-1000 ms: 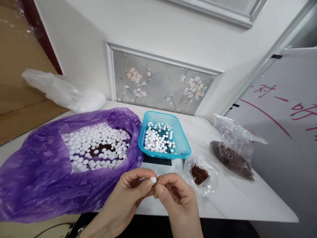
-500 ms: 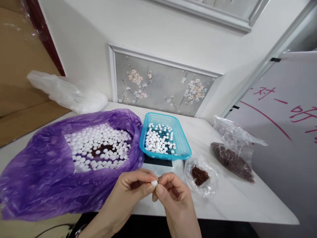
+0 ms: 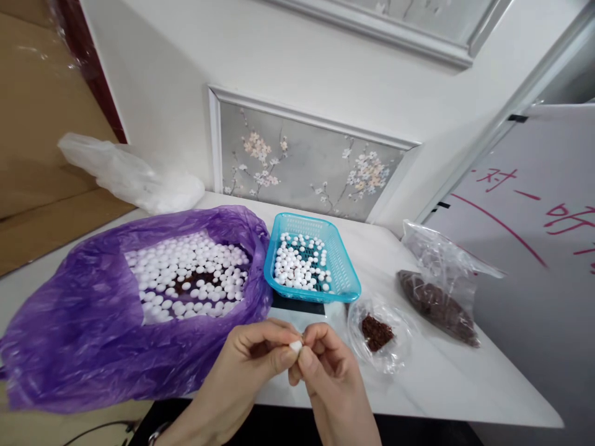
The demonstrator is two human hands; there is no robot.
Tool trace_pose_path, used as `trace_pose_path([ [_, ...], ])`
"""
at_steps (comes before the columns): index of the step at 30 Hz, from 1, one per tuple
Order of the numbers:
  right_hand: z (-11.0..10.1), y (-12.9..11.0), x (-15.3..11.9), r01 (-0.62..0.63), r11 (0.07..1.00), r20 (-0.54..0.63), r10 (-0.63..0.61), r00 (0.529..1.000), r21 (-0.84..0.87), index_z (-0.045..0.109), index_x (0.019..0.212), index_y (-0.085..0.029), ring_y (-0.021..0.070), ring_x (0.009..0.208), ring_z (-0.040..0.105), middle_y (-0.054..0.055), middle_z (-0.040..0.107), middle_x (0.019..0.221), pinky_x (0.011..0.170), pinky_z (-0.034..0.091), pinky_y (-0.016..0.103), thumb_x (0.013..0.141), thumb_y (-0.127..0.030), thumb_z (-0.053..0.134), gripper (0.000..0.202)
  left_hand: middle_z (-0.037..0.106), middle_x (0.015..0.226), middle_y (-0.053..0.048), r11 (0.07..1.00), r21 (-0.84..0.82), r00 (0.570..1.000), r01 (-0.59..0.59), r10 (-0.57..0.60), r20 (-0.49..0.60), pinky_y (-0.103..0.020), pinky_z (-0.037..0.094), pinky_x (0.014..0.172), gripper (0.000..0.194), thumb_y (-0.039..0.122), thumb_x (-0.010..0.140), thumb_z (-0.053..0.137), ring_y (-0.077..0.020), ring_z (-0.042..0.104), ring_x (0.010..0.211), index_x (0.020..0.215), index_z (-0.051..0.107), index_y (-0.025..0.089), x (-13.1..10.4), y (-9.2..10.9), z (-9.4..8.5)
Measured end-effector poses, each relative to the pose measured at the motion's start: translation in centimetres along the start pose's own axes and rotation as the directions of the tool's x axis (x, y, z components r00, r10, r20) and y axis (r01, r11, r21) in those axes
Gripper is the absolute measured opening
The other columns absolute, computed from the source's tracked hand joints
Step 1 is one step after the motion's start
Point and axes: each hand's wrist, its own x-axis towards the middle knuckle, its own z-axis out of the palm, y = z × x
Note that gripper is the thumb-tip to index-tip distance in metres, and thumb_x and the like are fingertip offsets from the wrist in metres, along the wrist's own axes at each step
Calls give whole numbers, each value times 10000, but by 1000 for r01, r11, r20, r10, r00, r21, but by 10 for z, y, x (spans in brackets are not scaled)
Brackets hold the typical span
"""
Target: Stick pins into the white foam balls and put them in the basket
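Between the fingertips of both hands is a small white ball (image 3: pixel 295 347), in front of the basket. My left hand (image 3: pixel 253 359) pinches it from the left with thumb and forefinger; my right hand (image 3: pixel 325 365) pinches it from the right. Many similar white balls (image 3: pixel 167 263) lie in an open purple bag (image 3: pixel 83 328) at the left, with some dark brown material among them. A turquoise basket (image 3: pixel 346 272) holds more white balls (image 3: pixel 297 266). To the right of the hands, a clear plastic bag (image 3: pixel 397 347) holds reddish-brown crumbs (image 3: pixel 376 332).
A clear bag of brown material (image 3: pixel 434 303) lies on the right of the white table (image 3: pixel 493 384). White plastic (image 3: pixel 158 186) rests behind the purple bag. Cardboard (image 3: pixel 46 111) stands at the left, a marked whiteboard (image 3: pixel 520 217) at the right. Something dark and flat (image 3: pixel 297 305) shows below the basket.
The view has shifted slightly. Both hands still hold the white ball, and the fingertips have moved a little around it.
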Motion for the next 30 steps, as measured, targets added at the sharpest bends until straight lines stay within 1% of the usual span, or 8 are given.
trace_pose_path([
  [5,1,-6,-3,7,998,87,-12,996,64,698,832,-204,109,616,552,-23,607,685,640,436,249,744,-429,829,275,680,737,0,1000,-11,999,-28,28,25,-232,502,616,81,161,767,794,-114,603,622,715,809,221,-1,4,4],
  [10,2,-5,-4,-18,996,79,11,997,83,687,806,-201,110,602,534,-15,612,706,612,422,260,769,-396,814,236,682,759,3,996,-82,999,-32,35,41,-249,521,575,90,150,742,811,-116,621,578,762,823,237,-3,6,5],
  [15,1,-2,-3,-33,994,73,25,997,106,656,791,-193,87,571,505,-30,587,672,573,388,224,766,-356,821,234,688,767,-3,997,-66,999,-33,36,38,-242,538,575,119,123,723,818,-114,639,577,749,830,239,-7,4,4],
  [18,0,-1,-4,-33,997,61,29,998,71,645,788,-189,95,575,498,-28,571,671,575,398,232,760,-370,815,250,689,765,-8,998,-49,999,-27,29,44,-253,547,573,140,103,706,822,-123,643,580,735,833,240,-6,6,4],
  [23,1,2,-5,0,996,17,2,1000,-93,611,774,-191,123,590,501,-21,558,660,589,426,257,795,-451,756,298,681,737,-17,999,39,999,-22,21,27,-258,541,553,111,102,694,823,-122,627,545,685,832,212,-2,11,4],
  [26,2,2,-5,3,985,-5,-4,1000,-174,568,754,-194,130,613,500,-27,536,635,607,419,256,826,-487,719,337,683,727,-16,998,61,999,-26,24,26,-261,538,544,82,128,686,834,-115,614,521,672,830,208,0,10,3],
  [28,3,1,-4,2,984,0,-2,1000,-179,546,747,-196,121,613,486,-41,508,631,614,412,247,832,-481,719,344,692,736,-14,999,47,1000,-12,11,20,-264,544,564,80,135,694,835,-114,619,532,678,830,213,0,7,1],
  [30,3,-2,-3,-25,994,34,29,999,-110,553,769,-198,104,591,468,-54,487,645,610,414,239,824,-451,742,320,702,746,-13,1000,-17,1000,17,-17,16,-254,542,572,54,163,710,836,-117,631,554,697,829,216,-1,4,1],
])
